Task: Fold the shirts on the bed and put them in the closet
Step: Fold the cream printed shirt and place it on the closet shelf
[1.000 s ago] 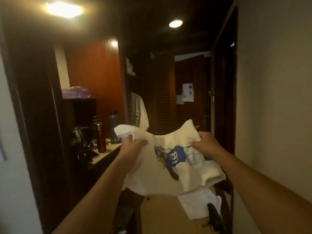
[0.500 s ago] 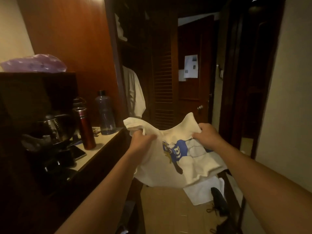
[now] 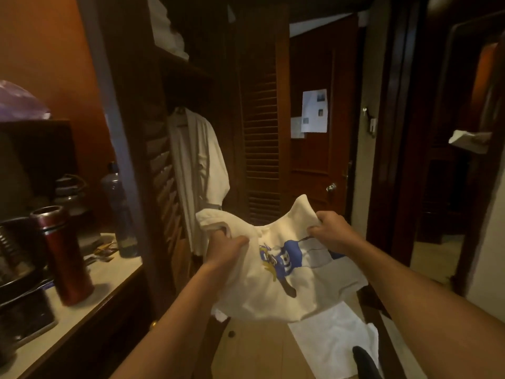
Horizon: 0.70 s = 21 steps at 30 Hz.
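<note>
A folded white shirt [image 3: 276, 291] with a blue cartoon print hangs between my hands in front of me. My left hand [image 3: 226, 248] grips its left edge, fingers curled into the cloth. My right hand [image 3: 332, 232] grips its upper right corner. The open closet [image 3: 191, 127] stands straight ahead to the left, with louvred doors. A white robe [image 3: 200, 170] hangs inside it, and white folded cloth [image 3: 166, 28] lies on its upper shelf.
A counter [image 3: 109, 280] on my left carries a red flask [image 3: 64, 255], a clear bottle [image 3: 120, 209] and a kettle. A white cloth [image 3: 330, 340] and a dark shoe [image 3: 364, 362] lie on the wooden floor. A door [image 3: 317, 160] closes the corridor's end.
I have walked forward along the corridor; the closet and counter are much nearer. Both hands keep the same hold on the shirt.
</note>
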Each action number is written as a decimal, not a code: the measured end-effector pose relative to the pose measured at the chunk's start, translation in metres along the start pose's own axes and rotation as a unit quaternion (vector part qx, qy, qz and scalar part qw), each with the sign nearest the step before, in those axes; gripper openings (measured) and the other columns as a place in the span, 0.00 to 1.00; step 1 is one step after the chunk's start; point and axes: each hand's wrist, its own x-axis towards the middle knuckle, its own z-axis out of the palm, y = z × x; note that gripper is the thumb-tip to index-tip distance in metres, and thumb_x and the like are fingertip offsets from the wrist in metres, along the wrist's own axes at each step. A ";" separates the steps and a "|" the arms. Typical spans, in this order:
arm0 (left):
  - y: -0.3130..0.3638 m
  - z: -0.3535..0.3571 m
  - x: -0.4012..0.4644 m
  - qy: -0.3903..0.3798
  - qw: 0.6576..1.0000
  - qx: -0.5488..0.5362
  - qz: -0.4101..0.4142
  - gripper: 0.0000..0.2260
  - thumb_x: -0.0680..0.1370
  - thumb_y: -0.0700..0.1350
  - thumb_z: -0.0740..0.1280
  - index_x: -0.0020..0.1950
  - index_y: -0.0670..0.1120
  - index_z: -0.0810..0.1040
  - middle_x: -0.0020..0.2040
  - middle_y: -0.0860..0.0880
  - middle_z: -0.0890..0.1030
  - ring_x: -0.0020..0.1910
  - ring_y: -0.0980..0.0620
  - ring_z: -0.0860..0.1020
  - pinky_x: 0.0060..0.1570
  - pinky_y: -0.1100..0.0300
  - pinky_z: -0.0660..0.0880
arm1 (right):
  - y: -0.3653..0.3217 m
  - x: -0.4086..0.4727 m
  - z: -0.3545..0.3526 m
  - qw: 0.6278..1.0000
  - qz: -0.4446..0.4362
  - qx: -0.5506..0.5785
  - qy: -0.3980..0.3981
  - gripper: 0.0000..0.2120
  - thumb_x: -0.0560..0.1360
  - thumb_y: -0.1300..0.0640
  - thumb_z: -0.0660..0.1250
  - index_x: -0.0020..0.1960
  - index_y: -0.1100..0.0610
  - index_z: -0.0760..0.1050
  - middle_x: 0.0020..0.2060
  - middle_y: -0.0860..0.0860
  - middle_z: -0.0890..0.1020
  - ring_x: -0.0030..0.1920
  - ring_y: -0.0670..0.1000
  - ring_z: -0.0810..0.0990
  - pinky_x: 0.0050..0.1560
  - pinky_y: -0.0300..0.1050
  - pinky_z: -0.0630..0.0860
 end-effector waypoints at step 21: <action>-0.065 0.035 0.317 0.186 0.979 -0.014 -0.086 0.12 0.74 0.34 0.70 0.57 0.41 0.78 0.51 0.44 0.83 0.48 0.45 0.82 0.48 0.56 0.77 | 0.022 0.350 0.143 0.986 -0.098 0.029 -0.134 0.18 0.79 0.57 0.69 0.68 0.56 0.76 0.56 0.51 0.82 0.53 0.52 0.81 0.54 0.52 0.82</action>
